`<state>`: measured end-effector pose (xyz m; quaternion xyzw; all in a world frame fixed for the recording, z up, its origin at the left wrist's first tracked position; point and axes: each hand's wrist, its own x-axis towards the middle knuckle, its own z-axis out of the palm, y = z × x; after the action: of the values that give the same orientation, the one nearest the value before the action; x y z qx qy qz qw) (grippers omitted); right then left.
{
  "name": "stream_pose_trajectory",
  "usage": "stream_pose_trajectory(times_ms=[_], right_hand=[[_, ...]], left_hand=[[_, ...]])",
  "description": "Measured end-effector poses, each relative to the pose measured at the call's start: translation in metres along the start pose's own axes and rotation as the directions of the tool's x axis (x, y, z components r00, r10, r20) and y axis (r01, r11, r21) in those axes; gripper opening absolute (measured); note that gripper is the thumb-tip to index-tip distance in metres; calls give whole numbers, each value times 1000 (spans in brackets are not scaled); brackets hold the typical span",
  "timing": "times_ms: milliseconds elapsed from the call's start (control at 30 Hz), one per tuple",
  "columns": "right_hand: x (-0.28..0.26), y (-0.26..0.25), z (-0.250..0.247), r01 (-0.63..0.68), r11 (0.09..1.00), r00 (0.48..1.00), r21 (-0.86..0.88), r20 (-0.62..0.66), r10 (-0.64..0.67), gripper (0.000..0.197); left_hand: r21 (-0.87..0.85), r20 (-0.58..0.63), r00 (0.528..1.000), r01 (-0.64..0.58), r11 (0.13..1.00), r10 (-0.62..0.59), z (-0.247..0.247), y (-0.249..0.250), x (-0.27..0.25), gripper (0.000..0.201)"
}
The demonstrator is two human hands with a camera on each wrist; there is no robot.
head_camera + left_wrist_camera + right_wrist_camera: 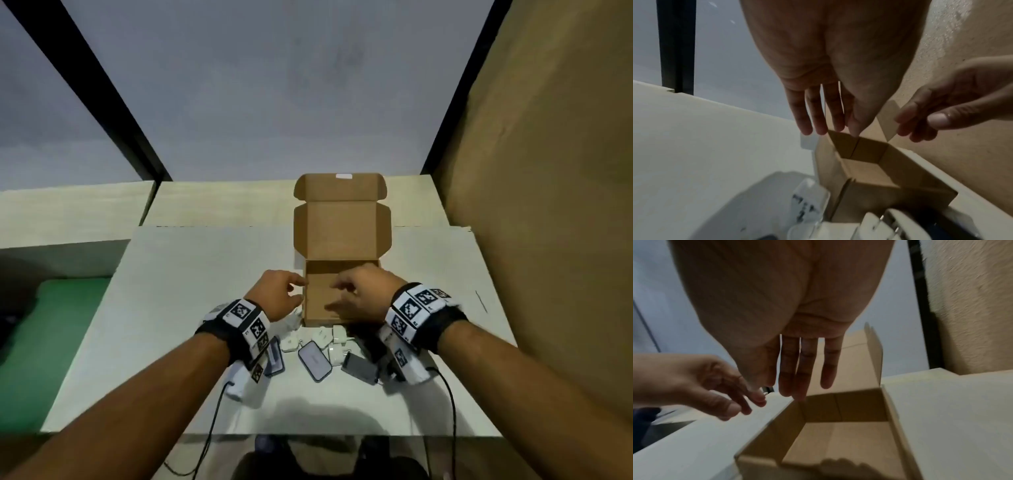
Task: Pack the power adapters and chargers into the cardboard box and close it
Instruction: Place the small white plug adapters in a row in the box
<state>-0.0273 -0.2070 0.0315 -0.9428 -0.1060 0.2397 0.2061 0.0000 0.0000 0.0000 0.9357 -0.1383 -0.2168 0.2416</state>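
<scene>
A small brown cardboard box (317, 274) stands on the white table with its lid (340, 228) folded back and upright; its inside (849, 439) holds nothing. My left hand (291, 291) hovers at the box's left wall (830, 165), fingers (819, 116) straight and holding nothing. Over the box's opening my right hand (346, 294) hangs, fingers (804, 369) extended and empty. Several white power adapters (325, 337) and dark flat chargers (314, 360) lie in a cluster on the table just in front of the box, between my wrists.
The white tabletop (191, 281) extends left and right of the box. A tan wall (548, 171) rises close on the right. A green surface (58, 308) lies beyond the table's left edge. Black cables (452, 411) trail from my wrist bands.
</scene>
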Motion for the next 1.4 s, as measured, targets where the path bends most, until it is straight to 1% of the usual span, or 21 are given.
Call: stream_pose_trajectory(times_ms=[67, 133, 167, 267, 333, 400, 467, 500, 533, 600, 667, 733, 800, 900, 966, 1033, 1133, 1200, 1300, 1366, 1400], right_hand=[[8, 0, 16, 39, 998, 997, -55, 70, -35, 26], [12, 3, 38, 95, 989, 987, -112, 140, -79, 19], [13, 6, 47, 134, 981, 981, -138, 157, -112, 19], [11, 17, 69, 254, 919, 964, -301, 156, -215, 22], [8, 21, 80, 308, 852, 951, -422, 148, -270, 24], [5, 22, 84, 344, 775, 938, -529, 156, -310, 28], [3, 22, 85, 364, 698, 926, -616, 159, -343, 41], [3, 22, 84, 368, 678, 922, -637, 159, -352, 50], [4, 22, 83, 357, 669, 927, -652, 156, -342, 53], [6, 21, 82, 354, 660, 926, -663, 152, -344, 43], [12, 22, 84, 362, 667, 925, -652, 166, -341, 31], [17, 21, 85, 369, 669, 924, -645, 181, -336, 26], [19, 22, 89, 388, 650, 914, -653, 183, -362, 26], [16, 21, 95, 387, 667, 917, -637, 187, -353, 35], [15, 19, 97, 364, 702, 929, -612, 180, -324, 36], [14, 19, 97, 336, 756, 941, -562, 159, -300, 30], [8, 13, 87, 320, 800, 947, -508, 139, -291, 27], [5, 10, 72, 267, 850, 963, -455, 87, -256, 29], [13, 14, 50, 174, 925, 975, -337, -72, -210, 29], [33, 22, 44, 104, 925, 970, -366, -168, -176, 28], [44, 25, 45, 61, 916, 972, -397, -183, -145, 31]], left_hand=[[8, 0, 1000, 13, 1000, -13, 12, -11, 4, 36], [50, 5, 999, -44, 998, 44, 26, -23, 8, 33], [66, -6, 995, -100, 993, 100, 33, -29, 12, 32], [146, -46, 969, -233, 961, 242, 45, -35, 19, 33], [178, -60, 962, -253, 951, 267, 51, -39, 25, 36], [156, -76, 954, -276, 948, 290, 51, -41, 30, 42], [128, -122, 942, -298, 946, 314, 48, -43, 38, 50], [123, -137, 938, -301, 946, 317, 46, -43, 42, 54], [126, -134, 940, -297, 946, 313, 43, -43, 46, 60], [164, -54, 955, -278, 946, 290, 41, -44, 52, 75], [188, 75, 964, -263, 946, 253, 39, -43, 54, 89], [213, 132, 963, -257, 943, 233, 37, -44, 55, 95], [243, 139, 965, -251, 937, 223, 36, -45, 57, 99], [322, 136, 971, -232, 918, 198, 36, -44, 59, 104], [356, 121, 975, -218, 909, 186, 36, -42, 61, 106], [376, 113, 976, -213, 902, 184, 35, -42, 63, 107], [407, 117, 980, -194, 893, 160, 35, -42, 64, 108], [425, 110, 982, -185, 886, 152, 35, -42, 65, 106], [412, 105, 984, -176, 894, 146, 36, -39, 66, 105], [410, 106, 983, -181, 894, 151, 34, -37, 67, 102], [420, 107, 982, -184, 889, 153, 33, -35, 66, 99]])
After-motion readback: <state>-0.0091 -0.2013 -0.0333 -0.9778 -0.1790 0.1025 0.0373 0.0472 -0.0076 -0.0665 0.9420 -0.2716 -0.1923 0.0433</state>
